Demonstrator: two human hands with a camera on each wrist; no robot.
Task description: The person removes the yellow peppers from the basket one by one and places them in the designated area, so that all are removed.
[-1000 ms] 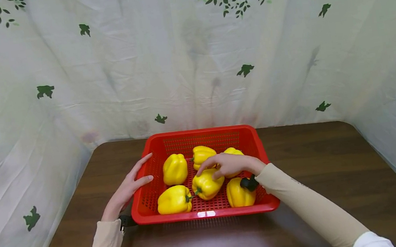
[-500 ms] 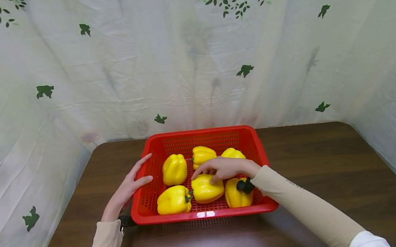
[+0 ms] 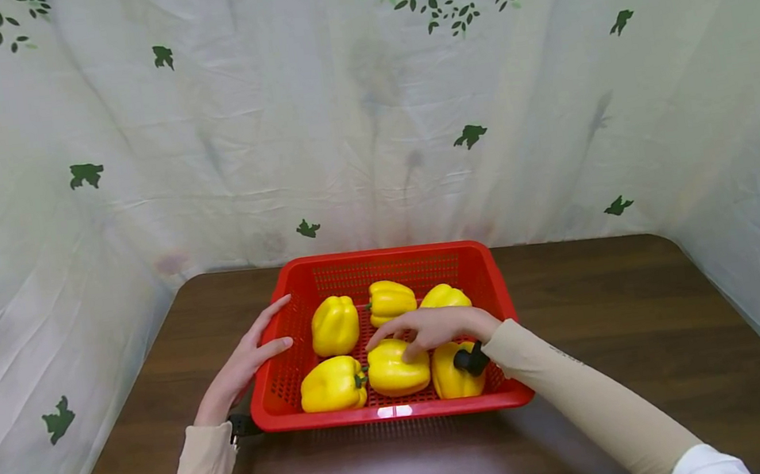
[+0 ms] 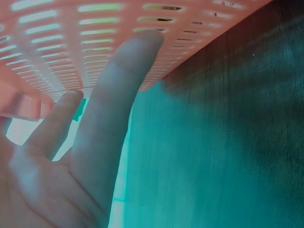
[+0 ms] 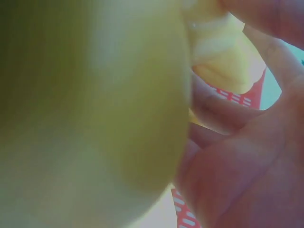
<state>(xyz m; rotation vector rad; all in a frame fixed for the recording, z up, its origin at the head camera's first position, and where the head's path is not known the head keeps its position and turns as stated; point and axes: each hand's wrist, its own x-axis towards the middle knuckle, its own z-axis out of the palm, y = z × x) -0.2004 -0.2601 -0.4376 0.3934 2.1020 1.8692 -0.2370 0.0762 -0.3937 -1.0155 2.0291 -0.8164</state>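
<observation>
A red plastic basket (image 3: 375, 255) holds several yellow bell peppers. My right hand (image 3: 435, 324) reaches in from the right and grips the front middle pepper (image 3: 398, 371), the thumb on its near side and a finger at its far left. In the right wrist view, a blurred yellow pepper (image 5: 95, 114) fills the left half, beside the palm of my right hand (image 5: 256, 161); the fingertips are mostly hidden. On the basket's left side rests my left hand (image 3: 249, 366), thumb over the rim. Its fingers (image 4: 107, 109) lie fairly straight along the slotted outer wall.
Around the gripped pepper sit a front left pepper (image 3: 332, 385), a back left one (image 3: 336, 326), a back middle one (image 3: 392, 301), a back right one (image 3: 445, 296) and a front right one (image 3: 450, 376). The basket stands on a brown wooden table (image 3: 591, 305); a leaf-patterned curtain (image 3: 363, 111) hangs behind.
The front middle pepper has turned under my right hand, so its stem faces left, and has shifted slightly towards the basket's front. My left hand has stayed on the rim.
</observation>
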